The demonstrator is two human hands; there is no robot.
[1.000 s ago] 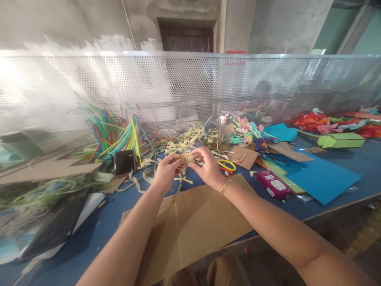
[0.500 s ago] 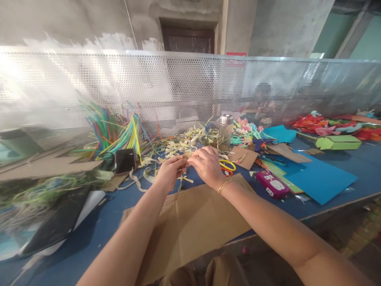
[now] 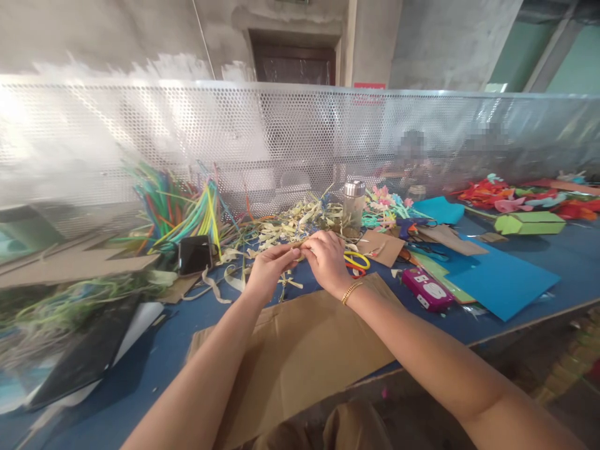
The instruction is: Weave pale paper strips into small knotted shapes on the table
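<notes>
My left hand (image 3: 267, 269) and my right hand (image 3: 325, 259) meet above the blue table (image 3: 154, 356), fingers pinched together on a small pale woven strip piece (image 3: 300, 252) that is mostly hidden between them. A gold bracelet (image 3: 351, 292) circles my right wrist. A knotted pale strip scrap (image 3: 285, 282) lies on the table just below my hands. A brown cardboard sheet (image 3: 300, 356) lies under my forearms. Behind my hands is a heap of pale yellow strips (image 3: 295, 222).
Coloured strips (image 3: 182, 209) and a black phone (image 3: 194, 254) sit at the left. A clear bottle with a metal cap (image 3: 354, 208), yellow-handled scissors (image 3: 357, 259), a pink box (image 3: 427, 289), blue paper (image 3: 501, 278) and a green box (image 3: 529, 222) lie right. A perforated metal screen (image 3: 300, 137) closes the back.
Both hands have lowered slightly and closed tighter together; the pale piece, clearly visible a second ago, is now mostly hidden between the fingers.
</notes>
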